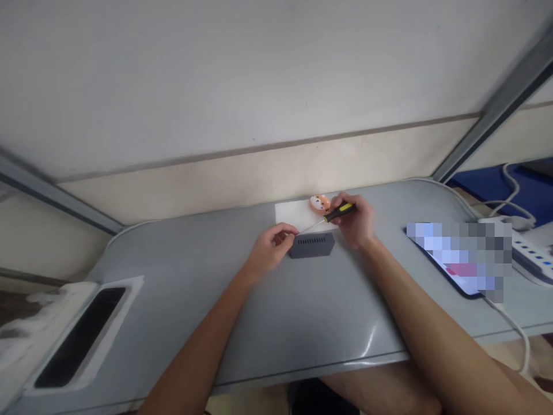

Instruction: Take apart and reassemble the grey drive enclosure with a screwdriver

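Observation:
A dark grey box (311,248) with a row of slots along its upper face stands on the grey desk (242,340). My right hand (356,219) is wrapped round the black and yellow handle of a screwdriver (341,211). Its thin metal shaft slants down to the left, and the tip meets the left end of the box's top. At that same end my left hand (274,248) has its thumb and fingers pinched together beside the tip. Whether the fingers hold the box itself or something small there is hidden.
Behind the box lie a white sheet (289,213) and an orange and white animal-face item (319,203). A lit phone (458,271) with a cable lies at right, near a white power strip (533,259). At left is a black flat panel (82,334) on white material.

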{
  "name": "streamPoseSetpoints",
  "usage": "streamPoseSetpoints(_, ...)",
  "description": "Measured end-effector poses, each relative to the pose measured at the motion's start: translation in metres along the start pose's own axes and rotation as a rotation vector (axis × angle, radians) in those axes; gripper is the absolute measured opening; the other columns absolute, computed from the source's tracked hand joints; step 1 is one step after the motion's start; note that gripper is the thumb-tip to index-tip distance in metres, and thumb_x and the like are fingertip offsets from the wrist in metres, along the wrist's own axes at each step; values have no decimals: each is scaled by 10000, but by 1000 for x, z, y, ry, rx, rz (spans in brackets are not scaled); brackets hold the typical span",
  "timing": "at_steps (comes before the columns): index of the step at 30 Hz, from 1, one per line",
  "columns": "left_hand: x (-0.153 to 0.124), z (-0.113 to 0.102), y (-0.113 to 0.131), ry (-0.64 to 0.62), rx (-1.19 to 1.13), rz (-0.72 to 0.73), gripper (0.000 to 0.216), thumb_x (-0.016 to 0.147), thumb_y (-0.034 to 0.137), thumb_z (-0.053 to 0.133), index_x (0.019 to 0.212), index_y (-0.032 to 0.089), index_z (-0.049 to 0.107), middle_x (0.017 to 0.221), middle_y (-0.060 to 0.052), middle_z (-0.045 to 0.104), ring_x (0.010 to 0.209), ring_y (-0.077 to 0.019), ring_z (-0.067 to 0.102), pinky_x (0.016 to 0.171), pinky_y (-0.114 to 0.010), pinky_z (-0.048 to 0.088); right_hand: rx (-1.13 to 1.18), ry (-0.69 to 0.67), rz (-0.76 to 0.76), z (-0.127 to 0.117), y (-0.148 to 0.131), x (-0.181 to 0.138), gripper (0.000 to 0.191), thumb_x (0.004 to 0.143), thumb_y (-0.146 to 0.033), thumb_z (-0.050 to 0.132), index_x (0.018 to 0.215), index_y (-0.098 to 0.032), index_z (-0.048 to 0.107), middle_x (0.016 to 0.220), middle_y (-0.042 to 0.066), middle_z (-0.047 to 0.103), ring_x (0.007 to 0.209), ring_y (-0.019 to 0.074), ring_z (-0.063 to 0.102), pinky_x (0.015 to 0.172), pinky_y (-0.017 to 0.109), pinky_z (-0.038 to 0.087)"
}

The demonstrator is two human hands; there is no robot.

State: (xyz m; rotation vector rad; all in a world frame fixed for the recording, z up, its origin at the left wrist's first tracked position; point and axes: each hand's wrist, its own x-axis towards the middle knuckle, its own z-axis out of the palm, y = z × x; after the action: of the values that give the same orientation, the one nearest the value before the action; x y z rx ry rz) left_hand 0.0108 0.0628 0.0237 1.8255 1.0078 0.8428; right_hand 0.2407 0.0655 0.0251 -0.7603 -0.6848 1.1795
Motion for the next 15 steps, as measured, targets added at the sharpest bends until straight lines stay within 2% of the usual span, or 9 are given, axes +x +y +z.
streamPoseSetpoints(4, 1, 1, 2, -4, -9, -68, 133, 866, 325, 589, 871, 205, 647, 730, 15, 589, 673, -141, 540, 621, -258, 410, 33, 73, -4, -4, 4, 5, 202, 751, -352, 643, 626, -203, 587, 670, 28, 568, 546, 120, 481, 412, 248, 309)
streamPoseSetpoints(8, 2, -9, 4, -35, 8, -82, 147, 842, 335, 602, 851, 200, 661, 771, 1, 621, 702, -148, 546, 652, -273, 411, -46, 205, 28, -8, 14, 11, 217, 765, -385, 620, 650, -201, 612, 619, 17, 592, 465, 99, 432, 398, 246, 306)
streamPoseSetpoints(11, 4, -24, 5, -72, -10, -58, 216, 865, 394, 610, 824, 191, 669, 817, -19, 651, 751, -160, 564, 708, -292, 427, -246, 175, 56, -10, 22, 12, 244, 795, -402, 582, 702, -195, 670, 615, 18, 631, 471, 106, 452, 420, 243, 330)
streamPoseSetpoints(15, 5, -40, 5, -9, -27, -52, 303, 935, 453, 546, 857, 191, 677, 818, -27, 656, 749, -166, 560, 730, -303, 442, -416, 149, 57, -10, 27, 9, 283, 842, -431, 575, 741, -200, 705, 717, 17, 693, 548, 113, 501, 481, 231, 369)
